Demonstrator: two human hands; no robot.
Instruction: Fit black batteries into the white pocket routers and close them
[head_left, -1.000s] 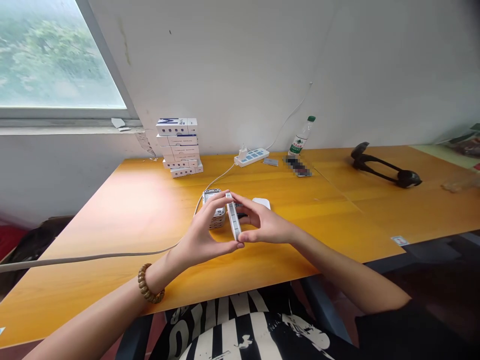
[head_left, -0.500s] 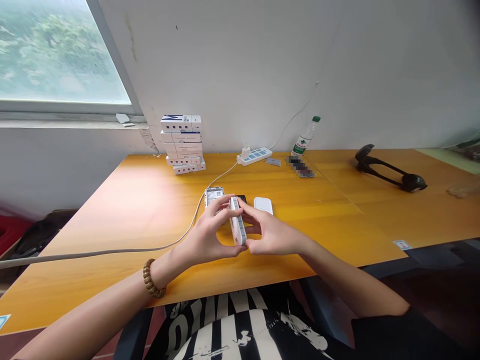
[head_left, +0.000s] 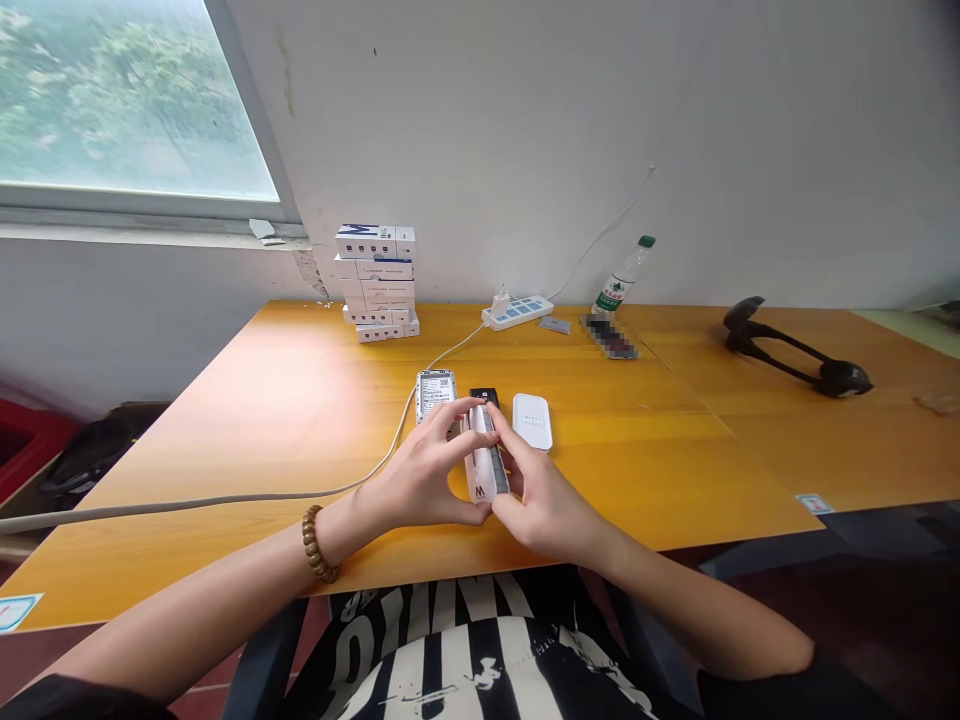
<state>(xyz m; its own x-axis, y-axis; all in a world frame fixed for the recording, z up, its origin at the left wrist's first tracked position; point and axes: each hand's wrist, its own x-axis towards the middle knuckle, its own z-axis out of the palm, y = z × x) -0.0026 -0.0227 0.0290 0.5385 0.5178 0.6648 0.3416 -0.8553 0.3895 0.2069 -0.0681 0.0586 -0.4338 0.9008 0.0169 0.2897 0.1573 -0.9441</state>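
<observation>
Both hands hold a slim white palm-sized device (head_left: 480, 478) with a dark W-like mark and a grey strip along its right side. My left hand (head_left: 416, 468) grips its left side, thumb at the near end and fingers over the far end. From the right, my right hand (head_left: 551, 502) pinches it, fingertips at the far end and thumb near the bottom corner. Behind my left fingers lies a white-framed unit (head_left: 435, 388) with a printed label, partly covered. A black flat piece (head_left: 484, 393) shows just beyond the device. To the right rests a white rounded cover (head_left: 531, 420).
Stacked white boxes (head_left: 379, 285) stand at the back left. A power strip (head_left: 517, 312), a water bottle (head_left: 621, 280) and a blurred phone-like object (head_left: 611, 337) sit near the wall. A white cable (head_left: 300, 497) crosses the left side. A black stand-like object (head_left: 795, 350) lies right.
The device has tilted, so more of its marked white face and a grey strip show. My right hand has shifted closer around it. The view has moved slightly, revealing more of the white cover.
</observation>
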